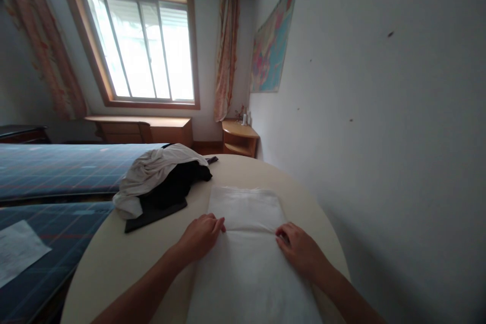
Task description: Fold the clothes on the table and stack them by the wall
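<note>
A long piece of white cloth [254, 273] lies flat on the round cream table [125, 268] and runs off the bottom of the view. A crease crosses it between my two hands, and its far end is a straight edge. My left hand [201, 238] is closed on the cloth's left edge at the crease. At the right edge, level with it, my right hand [299, 248] has its curled fingers pinching the cloth. What kind of garment or sheet the cloth is, I cannot tell.
A heap of clothes, with a grey-white garment [152, 169] over a black one [174, 187], sits on the table's far left. Left of the table are plaid-covered beds [76, 172] and a paper sheet [18, 250]. A white wall [379, 162] stands close on the right.
</note>
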A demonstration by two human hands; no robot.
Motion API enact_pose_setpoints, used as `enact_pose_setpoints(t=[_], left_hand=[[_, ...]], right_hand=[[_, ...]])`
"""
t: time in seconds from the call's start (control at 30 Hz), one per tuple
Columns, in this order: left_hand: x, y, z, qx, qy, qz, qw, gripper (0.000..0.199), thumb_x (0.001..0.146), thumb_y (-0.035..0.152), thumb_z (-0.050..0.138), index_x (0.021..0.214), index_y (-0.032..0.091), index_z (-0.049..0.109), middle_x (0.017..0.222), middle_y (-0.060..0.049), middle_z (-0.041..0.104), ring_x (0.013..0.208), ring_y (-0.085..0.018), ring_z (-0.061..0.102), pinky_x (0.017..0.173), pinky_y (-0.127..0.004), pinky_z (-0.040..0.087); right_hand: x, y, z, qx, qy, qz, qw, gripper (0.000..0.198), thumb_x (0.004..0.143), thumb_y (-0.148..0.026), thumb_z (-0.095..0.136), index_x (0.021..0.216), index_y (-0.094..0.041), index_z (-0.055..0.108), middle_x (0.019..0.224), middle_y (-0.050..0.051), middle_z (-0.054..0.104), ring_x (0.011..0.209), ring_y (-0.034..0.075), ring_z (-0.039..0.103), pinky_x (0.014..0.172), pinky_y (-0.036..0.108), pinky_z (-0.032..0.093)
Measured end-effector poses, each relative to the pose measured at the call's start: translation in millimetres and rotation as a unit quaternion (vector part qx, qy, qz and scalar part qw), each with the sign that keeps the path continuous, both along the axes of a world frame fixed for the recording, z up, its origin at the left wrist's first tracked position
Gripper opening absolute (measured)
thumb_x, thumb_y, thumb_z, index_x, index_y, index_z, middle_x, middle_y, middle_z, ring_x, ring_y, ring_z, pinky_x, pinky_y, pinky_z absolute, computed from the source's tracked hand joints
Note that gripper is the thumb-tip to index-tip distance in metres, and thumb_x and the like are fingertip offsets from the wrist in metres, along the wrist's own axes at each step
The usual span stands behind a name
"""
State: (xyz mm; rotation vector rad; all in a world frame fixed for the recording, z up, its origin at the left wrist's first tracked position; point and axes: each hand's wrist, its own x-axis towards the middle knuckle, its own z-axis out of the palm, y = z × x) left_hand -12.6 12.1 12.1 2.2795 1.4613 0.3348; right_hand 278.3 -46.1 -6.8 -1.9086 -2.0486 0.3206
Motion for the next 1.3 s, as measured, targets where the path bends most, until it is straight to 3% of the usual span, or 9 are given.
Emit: enact_pose_setpoints(t=[0.3, 0.5, 0.67, 0.77, 0.9, 1.0, 1.1, 1.2, 1.3], left_hand=[[-22.2, 15.4, 6.3, -0.037, 0.022, 0.084, 0.996, 0.070, 0.098, 0.053, 0.018, 0.076, 0.024, 0.078, 0.083, -0.007, 0.073, 0.089, -0.024, 0.067, 0.083, -0.031, 0.043], [-19.5, 18.2, -5.5, 0.003, -0.040, -0.005, 0.999, 0.067, 0.097, 0.056, 0.021, 0.083, 0.024, 0.078, 0.089, -0.005, 0.074, 0.086, -0.020, 0.067, 0.079, -0.026, 0.043], [-25.3, 22.7, -3.7, 0.008, 0.021, 0.061, 0.998, 0.062, 0.097, 0.051, 0.027, 0.076, 0.023, 0.078, 0.083, -0.008, 0.075, 0.084, -0.023, 0.069, 0.079, -0.030, 0.043], [-31.9, 26.7, -0.5, 0.006, 0.046, 0.076, 0.996, 0.060, 0.097, 0.049, 0.029, 0.072, 0.022, 0.076, 0.080, -0.010, 0.075, 0.082, -0.024, 0.070, 0.077, -0.031, 0.043], [-34.9, 31.8, -4.9, 0.050, 0.083, 0.120, 0.988, 0.055, 0.094, 0.052, 0.037, 0.070, 0.018, 0.073, 0.084, -0.012, 0.074, 0.080, -0.026, 0.069, 0.073, -0.032, 0.044], [-35.2, 37.4, -15.4, 0.103, 0.056, 0.125, 0.985, 0.039, 0.092, 0.044, 0.046, 0.083, 0.018, 0.073, 0.099, -0.012, 0.073, 0.091, -0.025, 0.067, 0.081, -0.032, 0.045], [-38.5, 45.5, -27.9, 0.142, 0.015, 0.108, 0.984, 0.029, 0.087, 0.034, 0.054, 0.104, 0.016, 0.070, 0.111, -0.011, 0.070, 0.106, -0.025, 0.062, 0.093, -0.031, 0.043], [-43.8, 55.5, -38.1, 0.130, -0.011, 0.109, 0.985, 0.039, 0.086, 0.033, 0.055, 0.119, 0.014, 0.064, 0.119, -0.013, 0.067, 0.112, -0.026, 0.059, 0.099, -0.033, 0.041], [-45.5, 68.3, -44.3, 0.116, -0.043, 0.117, 0.985, 0.049, 0.087, 0.033, 0.054, 0.131, 0.013, 0.056, 0.123, -0.013, 0.065, 0.114, -0.025, 0.059, 0.101, -0.033, 0.040]], right_hand=[[12.1, 6.8, 19.3, -0.057, -0.146, -0.078, 0.985, 0.022, 0.087, -0.019, 0.048, 0.085, -0.021, 0.069, 0.095, 0.010, 0.072, 0.087, 0.024, 0.068, 0.071, 0.030, 0.044], [5.6, 12.8, 18.6, -0.015, -0.063, 0.037, 0.997, 0.019, 0.084, -0.021, 0.053, 0.092, -0.021, 0.070, 0.100, 0.006, 0.070, 0.092, 0.020, 0.066, 0.081, 0.029, 0.045], [16.7, 20.0, 22.4, -0.073, -0.097, -0.038, 0.992, 0.016, 0.084, -0.029, 0.058, 0.087, -0.022, 0.072, 0.095, 0.007, 0.073, 0.089, 0.022, 0.067, 0.073, 0.029, 0.043], [18.4, 38.7, 31.9, -0.096, -0.147, -0.065, 0.982, 0.024, 0.087, -0.037, 0.057, 0.082, -0.020, 0.073, 0.091, 0.011, 0.074, 0.087, 0.025, 0.068, 0.068, 0.030, 0.043], [9.3, 86.2, 41.3, -0.045, -0.139, -0.048, 0.988, 0.027, 0.090, -0.038, 0.054, 0.096, -0.019, 0.072, 0.101, 0.012, 0.073, 0.094, 0.025, 0.067, 0.076, 0.031, 0.045], [1.9, 128.1, 42.1, -0.024, -0.110, -0.012, 0.994, 0.034, 0.090, -0.035, 0.056, 0.117, -0.017, 0.066, 0.121, 0.012, 0.067, 0.110, 0.023, 0.062, 0.091, 0.029, 0.043], [-0.6, 162.5, 38.1, -0.044, -0.103, -0.001, 0.994, 0.046, 0.088, -0.033, 0.057, 0.130, -0.013, 0.059, 0.135, 0.015, 0.059, 0.121, 0.023, 0.056, 0.099, 0.029, 0.040], [1.2, 183.1, 32.7, -0.088, -0.101, 0.006, 0.991, 0.044, 0.084, -0.025, 0.060, 0.126, -0.012, 0.063, 0.130, 0.015, 0.063, 0.116, 0.024, 0.059, 0.095, 0.028, 0.043], [5.4, 192.1, 29.5, -0.132, -0.097, 0.014, 0.986, 0.033, 0.078, -0.018, 0.061, 0.108, -0.013, 0.073, 0.110, 0.012, 0.072, 0.101, 0.023, 0.066, 0.084, 0.026, 0.046]])
